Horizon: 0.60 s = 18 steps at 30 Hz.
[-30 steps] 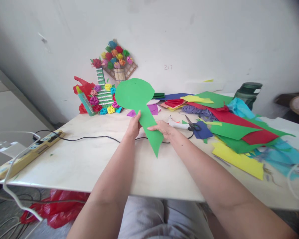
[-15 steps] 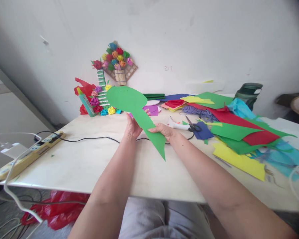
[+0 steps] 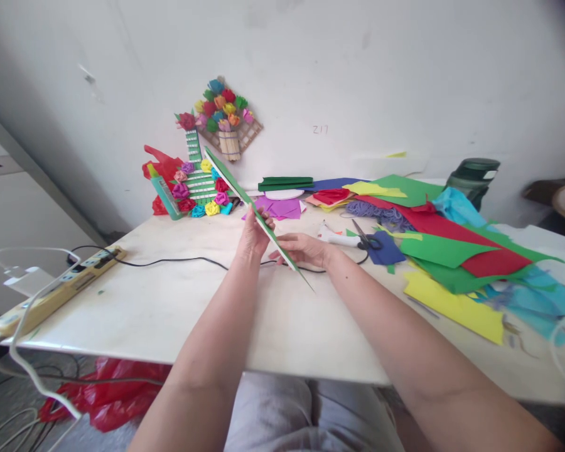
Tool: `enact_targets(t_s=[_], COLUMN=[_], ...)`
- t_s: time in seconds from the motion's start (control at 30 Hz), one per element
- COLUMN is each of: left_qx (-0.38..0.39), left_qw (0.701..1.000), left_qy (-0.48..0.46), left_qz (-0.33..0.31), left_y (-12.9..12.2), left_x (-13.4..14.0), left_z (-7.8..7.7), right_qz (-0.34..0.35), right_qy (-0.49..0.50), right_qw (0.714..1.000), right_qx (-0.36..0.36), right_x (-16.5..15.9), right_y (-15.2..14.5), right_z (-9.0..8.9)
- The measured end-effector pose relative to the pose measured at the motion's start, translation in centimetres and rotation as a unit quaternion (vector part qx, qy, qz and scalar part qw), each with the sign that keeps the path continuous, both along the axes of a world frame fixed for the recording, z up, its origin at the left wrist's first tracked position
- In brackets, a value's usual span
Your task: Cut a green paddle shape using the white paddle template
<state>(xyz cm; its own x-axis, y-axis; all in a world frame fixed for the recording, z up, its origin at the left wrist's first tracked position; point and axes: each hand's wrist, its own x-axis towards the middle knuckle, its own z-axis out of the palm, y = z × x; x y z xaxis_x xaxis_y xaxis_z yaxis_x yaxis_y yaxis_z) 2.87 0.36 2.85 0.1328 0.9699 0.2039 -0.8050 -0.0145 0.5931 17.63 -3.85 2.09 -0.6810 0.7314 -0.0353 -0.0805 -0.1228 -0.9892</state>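
Observation:
A green paper cutout (image 3: 233, 181) is turned nearly edge-on above the table, showing a thin green strip with a white edge. My left hand (image 3: 253, 233) grips it near its middle, fingers closed round the edge. Lower down, my right hand (image 3: 306, 249) holds the narrow end between thumb and fingers. The cutout's pointed tip hangs past the right hand. Beyond the hands lie purple paper pieces (image 3: 282, 208). Right of them rest a white glue gun (image 3: 339, 237) and scissors (image 3: 368, 238) on dark blue paper (image 3: 387, 248).
Colored paper sheets (image 3: 452, 251) and purple yarn (image 3: 381, 213) cover the table's right side, with a dark green bottle (image 3: 471, 181) behind. A power strip (image 3: 61, 295) lies left; a black cord crosses the table. Paper-flower crafts (image 3: 202, 179) and a glue bottle (image 3: 166, 196) stand at the back.
The green cutout has rotated from showing its broad face to nearly edge-on. Both hands stay on it in about the same place.

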Motion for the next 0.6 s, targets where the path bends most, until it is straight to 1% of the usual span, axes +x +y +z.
enact_targets(t_s=[0.1,0.17,0.27,0.33,0.47,0.6], left_qx=[-0.028,-0.045,-0.056,-0.047,0.006,0.026], left_qw=[0.997,0.99,0.976,0.968,0.965,0.973], left_qy=[0.036,0.059,0.095,0.124,0.148,0.132], left_qz=[0.067,0.118,0.186,0.213,0.217,0.188], left_y=[0.54,0.8,0.94,0.86,0.5,0.5], left_x=[-0.38,-0.53,-0.46,-0.29,0.02,-0.23], left_z=[0.06,0.02,-0.04,-0.04,0.03,-0.3], right_qz=[-0.11,-0.156,-0.169,-0.163,-0.167,-0.185], right_qy=[-0.051,-0.061,-0.072,-0.092,-0.099,-0.082], right_qw=[0.989,0.978,0.972,0.969,0.964,0.965], right_qx=[0.086,0.123,0.145,0.159,0.18,0.166], right_x=[0.15,0.11,-0.14,-0.35,-0.51,-0.22], right_y=[0.18,0.26,0.24,0.14,-0.02,0.29], right_z=[0.54,0.67,0.58,0.51,0.58,0.38])
